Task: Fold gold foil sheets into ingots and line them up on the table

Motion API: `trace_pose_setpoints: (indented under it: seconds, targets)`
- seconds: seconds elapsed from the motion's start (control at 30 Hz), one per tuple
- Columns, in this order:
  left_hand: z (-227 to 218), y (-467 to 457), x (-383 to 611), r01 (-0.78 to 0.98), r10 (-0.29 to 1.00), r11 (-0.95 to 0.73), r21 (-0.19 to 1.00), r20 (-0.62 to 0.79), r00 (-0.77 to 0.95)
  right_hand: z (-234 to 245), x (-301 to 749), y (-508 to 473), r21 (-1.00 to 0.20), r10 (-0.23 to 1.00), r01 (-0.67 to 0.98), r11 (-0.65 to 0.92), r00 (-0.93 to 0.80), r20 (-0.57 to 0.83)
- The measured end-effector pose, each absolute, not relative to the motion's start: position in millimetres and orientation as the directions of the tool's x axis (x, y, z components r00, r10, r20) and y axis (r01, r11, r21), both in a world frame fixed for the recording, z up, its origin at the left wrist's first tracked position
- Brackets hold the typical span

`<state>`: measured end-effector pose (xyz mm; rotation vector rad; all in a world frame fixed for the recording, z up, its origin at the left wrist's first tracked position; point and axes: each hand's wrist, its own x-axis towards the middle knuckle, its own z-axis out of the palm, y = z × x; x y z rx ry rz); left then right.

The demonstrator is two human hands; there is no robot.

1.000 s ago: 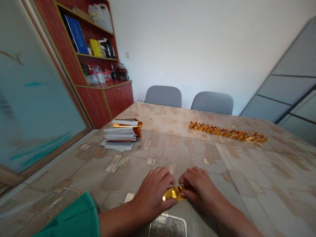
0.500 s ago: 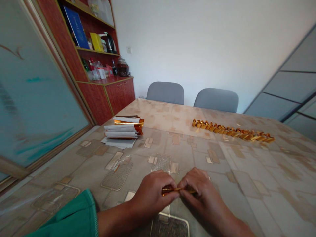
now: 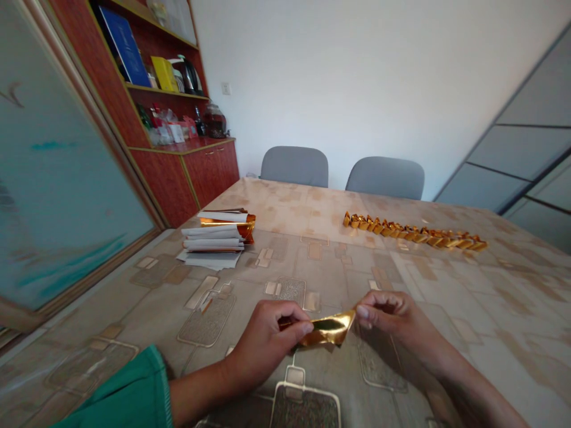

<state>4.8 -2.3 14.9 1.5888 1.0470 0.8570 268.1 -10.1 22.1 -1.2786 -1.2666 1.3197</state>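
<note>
A shiny piece of gold foil paper (image 3: 328,331), partly folded, is stretched between my two hands above the near part of the table. My left hand (image 3: 274,333) pinches its left end between thumb and fingers, hiding that end. At the upper right corner of the paper, the fingertips of my right hand (image 3: 388,312) are pinched together on it. Farther off to the left lies a stack of folded gold and white paper sheets (image 3: 214,241). A long row of folded gold paper pieces (image 3: 413,232) lies toward the far right.
The table (image 3: 267,202) has a patterned covering. Two grey chairs (image 3: 294,165) stand behind it against the white wall. A red-brown cabinet (image 3: 209,172) with bottles and boxes is at the back left, beside a frosted glass panel (image 3: 66,148).
My right hand has moved right, away from my left hand. The gold foil paper, mostly hidden in both hands before, now shows spread between them. The view has shifted slightly.
</note>
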Motion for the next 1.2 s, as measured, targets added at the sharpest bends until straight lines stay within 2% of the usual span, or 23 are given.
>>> trace_pose_setpoints:
  seconds: [0.13, 0.2, 0.3, 0.47, 0.7, 0.9, 1.07, 1.2]
  targets:
    - [12.4, 1.7, 5.3, 0.018, 0.968, 0.109, 0.994, -0.110, 0.226, 33.1, 266.2, -10.7, -0.996, 0.996, 0.015, -0.083, 0.047, -0.082]
    - [11.4, 0.5, 7.5, -0.063, 0.966, 0.168, 0.984, -0.151, 0.210, 30.1, 247.8, -17.3, -0.988, 0.992, -0.095, -0.124, -0.042, -0.120]
    - [11.7, -5.2, 11.7, -0.118, 0.955, 0.217, 0.969, -0.186, 0.230, 17.7, 212.7, -28.4, -0.979, 0.965, -0.174, -0.102, -0.256, -0.055]
    - [12.2, -11.1, 15.4, -0.075, 0.932, 0.248, 0.966, -0.217, 0.290, -0.8, 189.2, -33.1, -0.944, 0.981, -0.312, -0.108, -0.185, -0.051]
    - [12.4, -11.1, 17.3, -0.099, 0.921, 0.238, 0.966, -0.192, 0.338, -8.7, 192.3, -35.4, -0.963, 0.995, -0.270, -0.017, -0.101, 0.011]
    - [12.5, -16.9, 15.6, -0.162, 0.923, 0.289, 0.943, -0.230, 0.309, -0.1, 184.7, -39.9, -0.978, 0.973, -0.201, -0.058, -0.231, -0.010]
    - [12.2, -14.9, 16.0, -0.204, 0.923, 0.239, 0.949, -0.157, 0.351, -0.2, 183.2, -39.9, -0.990, 0.984, -0.131, -0.055, -0.175, -0.032]
    - [10.8, -11.7, 16.0, -0.165, 0.903, 0.265, 0.950, -0.185, 0.388, -4.8, 187.4, -39.0, -0.994, 0.980, -0.088, -0.065, -0.193, -0.047]
